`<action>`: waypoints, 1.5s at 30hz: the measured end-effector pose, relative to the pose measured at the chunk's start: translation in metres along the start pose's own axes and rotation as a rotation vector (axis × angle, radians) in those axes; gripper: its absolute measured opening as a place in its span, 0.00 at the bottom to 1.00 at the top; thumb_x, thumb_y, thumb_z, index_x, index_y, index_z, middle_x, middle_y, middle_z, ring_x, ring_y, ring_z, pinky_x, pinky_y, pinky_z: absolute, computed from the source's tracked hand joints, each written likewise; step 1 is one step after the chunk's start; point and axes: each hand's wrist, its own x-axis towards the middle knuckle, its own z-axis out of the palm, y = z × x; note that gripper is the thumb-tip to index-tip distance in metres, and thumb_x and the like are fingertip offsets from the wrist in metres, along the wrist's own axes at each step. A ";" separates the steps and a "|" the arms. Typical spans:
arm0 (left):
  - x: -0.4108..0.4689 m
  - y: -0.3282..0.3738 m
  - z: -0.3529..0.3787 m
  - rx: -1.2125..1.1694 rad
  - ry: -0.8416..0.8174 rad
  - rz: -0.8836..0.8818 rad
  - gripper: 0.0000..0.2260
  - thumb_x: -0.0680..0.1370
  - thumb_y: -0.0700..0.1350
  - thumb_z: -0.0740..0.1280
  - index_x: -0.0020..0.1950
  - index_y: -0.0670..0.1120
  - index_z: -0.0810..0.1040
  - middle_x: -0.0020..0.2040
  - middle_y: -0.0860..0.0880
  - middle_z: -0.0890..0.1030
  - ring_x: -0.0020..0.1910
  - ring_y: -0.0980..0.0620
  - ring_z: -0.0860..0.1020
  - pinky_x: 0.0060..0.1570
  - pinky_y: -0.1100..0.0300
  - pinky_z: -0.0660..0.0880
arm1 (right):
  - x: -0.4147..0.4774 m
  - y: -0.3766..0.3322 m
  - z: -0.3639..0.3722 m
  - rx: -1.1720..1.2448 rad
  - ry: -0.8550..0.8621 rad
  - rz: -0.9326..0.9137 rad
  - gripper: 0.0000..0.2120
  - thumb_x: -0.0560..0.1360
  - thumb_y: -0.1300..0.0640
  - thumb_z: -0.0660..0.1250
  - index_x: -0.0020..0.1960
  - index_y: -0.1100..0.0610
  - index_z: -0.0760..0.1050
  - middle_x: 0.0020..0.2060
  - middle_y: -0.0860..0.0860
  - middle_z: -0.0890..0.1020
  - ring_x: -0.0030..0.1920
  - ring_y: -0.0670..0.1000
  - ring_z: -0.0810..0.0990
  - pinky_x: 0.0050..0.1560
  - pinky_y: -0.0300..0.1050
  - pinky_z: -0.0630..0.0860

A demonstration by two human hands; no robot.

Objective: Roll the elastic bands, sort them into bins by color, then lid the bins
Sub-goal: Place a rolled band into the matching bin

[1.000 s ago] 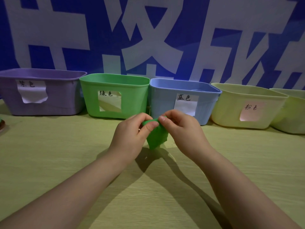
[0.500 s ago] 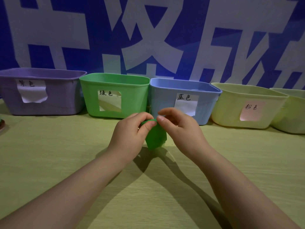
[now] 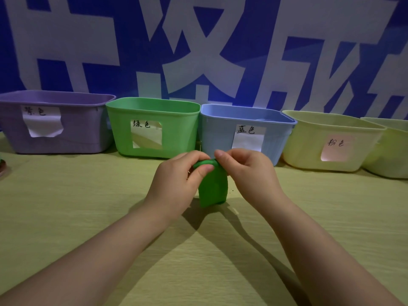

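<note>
A green elastic band (image 3: 212,188) hangs between my two hands above the middle of the table, its top edge rolled over. My left hand (image 3: 176,184) pinches the rolled top with thumb and fingers. My right hand (image 3: 247,171) pinches the same top edge from the right. Behind them stands a row of open bins: a purple bin (image 3: 84,129), a green bin (image 3: 176,129), a blue bin (image 3: 216,133) and a pale yellow bin (image 3: 304,142) with a pink label. Each bears a paper label on its front. What lies inside the bins is hidden.
Another pale yellow bin (image 3: 388,155) sits at the far right, cut by the frame. A small dark object (image 3: 2,166) pokes in at the left edge. The yellowish wooden table (image 3: 66,206) stretches in front; a blue-and-white banner (image 3: 198,51) stands behind the bins.
The hanging part of the green band looks shorter and squarer than a second ago. Both hands have stayed in nearly the same place, fingers working at the top edge.
</note>
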 end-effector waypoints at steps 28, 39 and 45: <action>0.002 0.001 -0.004 -0.169 0.040 -0.128 0.08 0.71 0.44 0.71 0.48 0.53 0.76 0.46 0.56 0.78 0.46 0.55 0.77 0.48 0.55 0.76 | 0.002 0.002 0.002 -0.001 -0.049 -0.054 0.02 0.75 0.52 0.65 0.44 0.47 0.76 0.35 0.40 0.78 0.37 0.37 0.75 0.36 0.28 0.69; 0.005 0.001 -0.008 -0.219 0.078 -0.160 0.06 0.74 0.44 0.68 0.42 0.57 0.75 0.39 0.56 0.78 0.39 0.58 0.76 0.40 0.64 0.72 | 0.001 0.001 0.002 -0.013 -0.034 -0.124 0.06 0.74 0.55 0.68 0.48 0.46 0.73 0.40 0.39 0.77 0.43 0.36 0.76 0.44 0.27 0.71; 0.004 0.002 -0.005 -0.216 0.058 -0.165 0.12 0.72 0.43 0.71 0.43 0.59 0.71 0.41 0.56 0.79 0.41 0.57 0.77 0.42 0.61 0.75 | 0.004 0.004 0.001 -0.081 -0.014 -0.115 0.06 0.76 0.51 0.63 0.47 0.52 0.76 0.34 0.42 0.77 0.35 0.39 0.73 0.36 0.33 0.67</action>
